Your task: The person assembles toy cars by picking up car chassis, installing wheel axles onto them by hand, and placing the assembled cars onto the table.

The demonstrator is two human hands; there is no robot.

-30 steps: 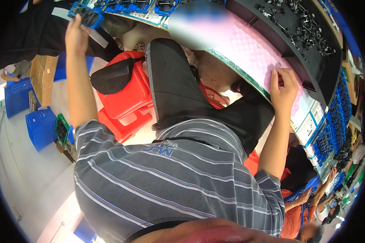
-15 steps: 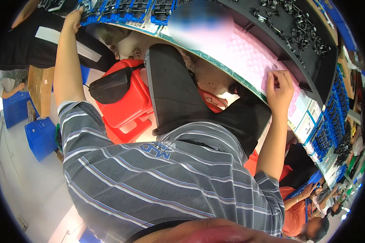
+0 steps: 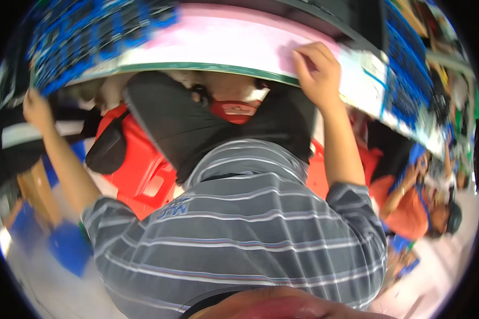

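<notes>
My left hand [image 3: 36, 110] is at the near left end of a row of blue-and-black parts [image 3: 98, 45], its fingers curled against the row's edge. Motion blur hides whether it grips a part there. These parts look like toy vehicle undersides with small wheels. Above the pink sheet [image 3: 223, 32] on the bench, my right hand [image 3: 320, 77] is loosely closed, thumb and forefinger bent into a loop. No object shows between its fingers.
A black tray [image 3: 351, 40] stands along the bench's far side. More blue parts [image 3: 404, 69] lie to the right. The bench's green front edge [image 3: 197, 66] runs above my knees. Red stools [image 3: 135, 165] stand below, and other people sit at the right.
The whole view has swung, so the bench lies more level across it. My left hand stays at the row's end, and my right hand remains over the pink sheet, curled as before.
</notes>
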